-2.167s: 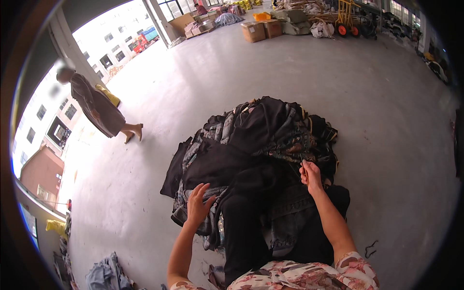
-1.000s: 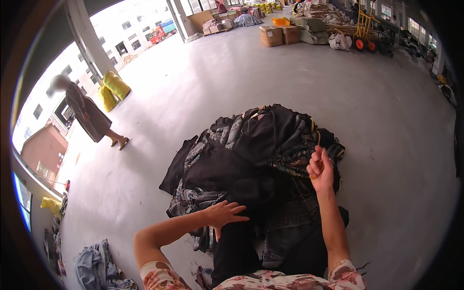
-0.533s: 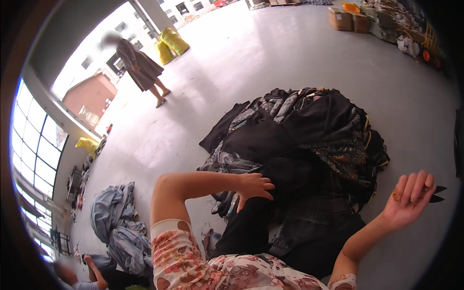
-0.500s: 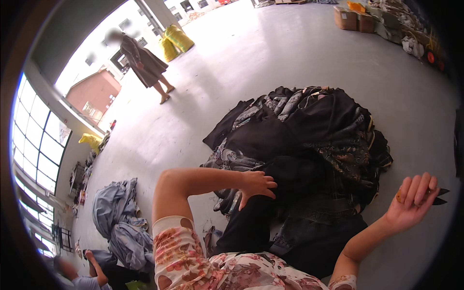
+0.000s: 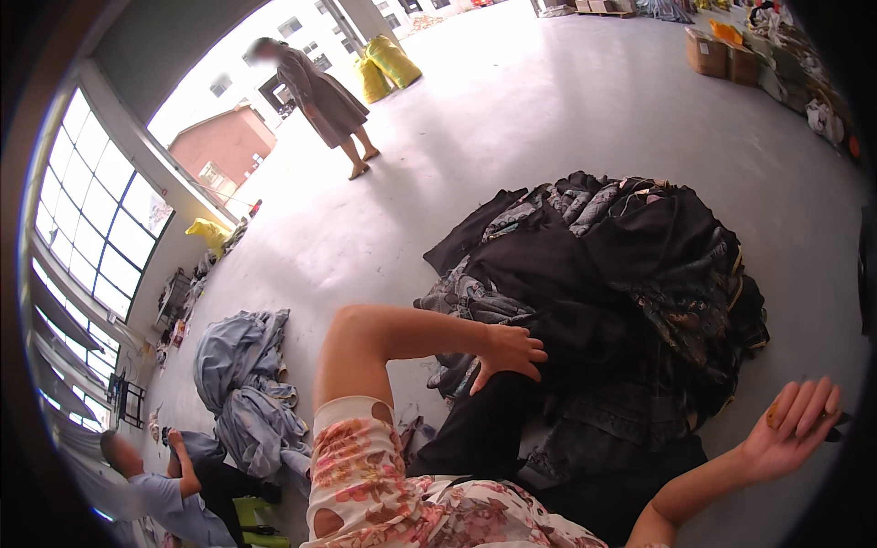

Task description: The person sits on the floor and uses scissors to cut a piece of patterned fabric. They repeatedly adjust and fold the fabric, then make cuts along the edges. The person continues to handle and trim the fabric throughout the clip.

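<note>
My left hand (image 5: 512, 354) lies open, fingers spread, on black cloth over my bent leg (image 5: 484, 425), at the near edge of a big clothes pile. That pile (image 5: 585, 247) is mostly black and dark grey garments, some denim, heaped on the floor in front of me. Off to the right, apart from the pile, my right hand (image 5: 793, 429) is raised with its fingers curled round small thread snips (image 5: 835, 429). Only part of their dark blades shows past the fingers. Something orange-yellow sits at one finger.
Light blue denim (image 5: 242, 365) is heaped at left, beside a seated person (image 5: 174, 479). Another person (image 5: 324, 96) stands farther off near yellow sacks (image 5: 391, 62). Cardboard boxes (image 5: 708, 53) and bundled cloth (image 5: 790, 68) line the far right.
The whole scene has shifted to the right in view, bringing more of the seated person in. My right hand is lower, and less of the snips' blades shows. My left hand stays on the cloth.
</note>
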### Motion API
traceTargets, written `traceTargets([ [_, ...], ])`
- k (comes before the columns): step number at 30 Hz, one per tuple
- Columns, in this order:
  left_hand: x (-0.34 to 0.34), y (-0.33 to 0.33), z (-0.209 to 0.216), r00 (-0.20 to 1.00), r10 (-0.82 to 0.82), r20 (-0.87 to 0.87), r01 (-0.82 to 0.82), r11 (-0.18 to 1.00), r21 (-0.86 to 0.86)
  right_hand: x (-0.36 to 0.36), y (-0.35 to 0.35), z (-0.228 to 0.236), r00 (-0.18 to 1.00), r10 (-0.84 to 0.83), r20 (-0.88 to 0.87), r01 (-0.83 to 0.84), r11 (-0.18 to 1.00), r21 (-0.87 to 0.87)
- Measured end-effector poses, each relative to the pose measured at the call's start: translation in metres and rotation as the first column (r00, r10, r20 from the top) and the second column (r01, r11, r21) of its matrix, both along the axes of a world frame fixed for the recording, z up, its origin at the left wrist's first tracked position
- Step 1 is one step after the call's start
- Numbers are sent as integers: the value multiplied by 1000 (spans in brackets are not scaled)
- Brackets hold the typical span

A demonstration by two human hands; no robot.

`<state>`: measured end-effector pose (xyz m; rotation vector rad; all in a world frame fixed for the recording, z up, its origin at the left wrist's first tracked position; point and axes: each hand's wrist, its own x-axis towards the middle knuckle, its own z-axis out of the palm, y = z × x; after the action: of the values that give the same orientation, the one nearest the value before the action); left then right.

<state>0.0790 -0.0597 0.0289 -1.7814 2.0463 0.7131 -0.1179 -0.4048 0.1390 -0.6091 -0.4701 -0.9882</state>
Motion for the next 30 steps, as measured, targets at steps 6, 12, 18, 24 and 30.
traceTargets([
  [6, -7, 11, 4, 1000, -8, 23, 8, 1000, 4, -2, 13, 4, 988, 154, 27, -152, 986, -71],
  [12, -13, 21, 6, 998, -18, 59, 20, 999, -33, -2, 42, 11, 983, 180, -46, -184, 979, -91],
  [18, -10, 8, -2, 996, -34, 83, 39, 998, -52, 19, 56, 5, 879, 475, 26, -413, 789, -456],
  [24, -17, 8, 9, 995, -13, 104, 5, 997, 77, 54, 38, -5, 887, 458, 57, -332, 720, -609],
  [30, -16, 9, 9, 994, -10, 110, 5, 999, 51, 93, 35, -43, 911, 265, -315, -388, 811, -438],
])
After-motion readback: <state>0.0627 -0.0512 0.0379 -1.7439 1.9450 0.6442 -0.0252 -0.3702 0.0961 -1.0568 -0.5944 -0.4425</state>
